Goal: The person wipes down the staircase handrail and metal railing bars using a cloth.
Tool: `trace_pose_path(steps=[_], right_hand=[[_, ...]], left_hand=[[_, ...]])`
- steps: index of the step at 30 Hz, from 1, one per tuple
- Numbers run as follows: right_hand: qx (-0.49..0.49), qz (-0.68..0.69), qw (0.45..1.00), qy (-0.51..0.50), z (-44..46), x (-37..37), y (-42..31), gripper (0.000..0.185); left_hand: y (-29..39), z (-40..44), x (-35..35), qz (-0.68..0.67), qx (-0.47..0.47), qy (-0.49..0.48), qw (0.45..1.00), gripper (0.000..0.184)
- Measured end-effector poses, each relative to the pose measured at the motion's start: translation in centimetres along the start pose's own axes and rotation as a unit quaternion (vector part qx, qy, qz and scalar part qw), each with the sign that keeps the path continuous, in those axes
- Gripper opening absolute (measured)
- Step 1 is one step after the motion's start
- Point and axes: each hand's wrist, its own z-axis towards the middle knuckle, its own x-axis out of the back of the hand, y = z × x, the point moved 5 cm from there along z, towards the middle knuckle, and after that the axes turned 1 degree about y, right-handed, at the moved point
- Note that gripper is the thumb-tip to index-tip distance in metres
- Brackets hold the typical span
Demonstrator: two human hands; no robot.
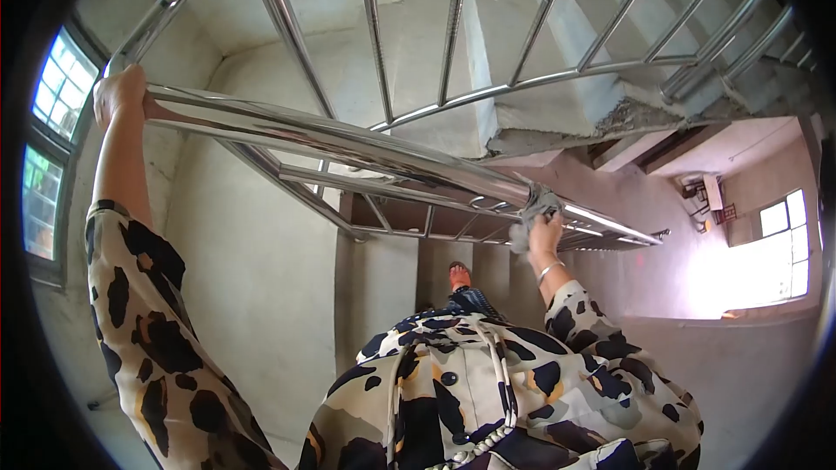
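A shiny metal handrail (348,141) slopes across the view from upper left to lower right. At its upper left end my left hand (120,94) is closed around the rail, near the corner post. Farther along, my right hand (546,233) grips a grey cloth (542,202), which is wrapped over the rail and bunched around it. Part of the cloth hangs below the rail, beside my fingers. Some fingers of the right hand are hidden by the cloth.
Concrete steps (379,283) descend under me, with my sandaled foot (460,275) on one. Metal balusters (453,26) line another flight (522,17) at the top. Windows (65,87) are at the left. A table with chairs (714,194) stands far below at right.
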Motion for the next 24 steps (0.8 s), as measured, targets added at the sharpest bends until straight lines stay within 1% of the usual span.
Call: trace_pose_path(steps=[1,2,4,5,6,7,8,9,10,12,13,14,15,17,18,20,22,24], right_hand=[[0.002,0.015,1.0,0.003,-2.2,-0.9,-1.7,0.034],[0.004,0.03,1.0,0.004,-5.6,-1.9,-5.7,0.032],[-0.007,0.016,0.984,-0.179,-12.1,-3.4,-14.6,0.03],[0.07,-0.009,0.968,-0.243,-14.2,-4.9,-17.8,0.032],[0.145,-0.034,0.941,-0.304,-16.1,-6.9,-20.3,0.035],[0.208,0.024,0.917,-0.34,-17.9,-9.2,-22.5,0.037],[0.262,0.062,0.895,-0.355,-19.7,-10.9,-25.6,0.033],[0.338,0.167,0.862,-0.34,-21.3,-11.6,-29.9,0.027],[0.325,0.087,0.838,-0.43,-22.8,-14.6,-30.6,0.02],[0.49,-0.024,0.768,-0.413,-26.3,-16.9,-34.2,0.027],[0.516,-0.009,0.777,-0.362,-27.7,-18.6,-35.5,0.031],[0.538,0.007,0.784,-0.311,-28.7,-19.6,-36.2,0.035],[0.532,0.007,0.787,-0.313,-28.7,-20.5,-35.5,0.035],[0.595,-0.052,0.754,-0.276,-28.5,-22.3,-34.5,0.037],[0.595,-0.052,0.753,-0.277,-28.0,-22.5,-33.7,0.037],[0.457,-0.107,0.762,-0.446,-25.7,-22.7,-30.3,0.037],[0.441,-0.17,0.775,-0.42,-22.8,-19.4,-27.7,0.027],[0.457,-0.198,0.783,-0.371,-19.7,-16.9,-23.4,0.031]], left_hand=[[0.2,-0.3,0.3,0.006,-0.001,0.001,1.0,0.024],[0.4,-0.6,0.6,0.011,-0.007,0.004,1.0,0.024],[0.5,-1.4,0.7,-0.016,0.024,-0.028,0.999,0.023],[0.7,-1.9,0.9,-0.022,-0.004,-0.025,0.999,0.023],[1.1,-2.7,1.4,-0.019,-0.007,-0.024,1.0,0.023],[1.3,-2.9,1.5,-0.001,-0.011,-0.029,1.0,0.023],[1.8,-3.5,1.9,0.017,-0.017,-0.035,0.999,0.024],[1.8,-3.6,1.9,0.019,-0.023,-0.034,0.999,0.024],[1.9,-3.8,2.0,0.014,-0.031,-0.016,0.999,0.024],[2.0,-3.8,1.8,0.008,-0.043,0.0,0.999,0.024],[2.0,-3.7,1.8,-0.011,-0.03,0.0,0.999,0.024],[1.7,-3.7,1.5,-0.027,-0.017,-0.002,0.999,0.024],[1.6,-3.6,1.4,-0.049,-0.024,0.012,0.998,0.023],[1.5,-3.3,1.1,-0.036,-0.011,-0.003,0.999,0.024],[1.3,-3.1,0.9,-0.028,0.006,-0.017,0.999,0.024],[0.6,-2.1,0.4,-0.029,-0.002,-0.005,1.0,0.025],[0.4,-1.6,0.3,-0.026,-0.014,0.003,1.0,0.025],[0.2,-0.8,-0.1,0.012,-0.026,-0.025,0.999,0.024]])
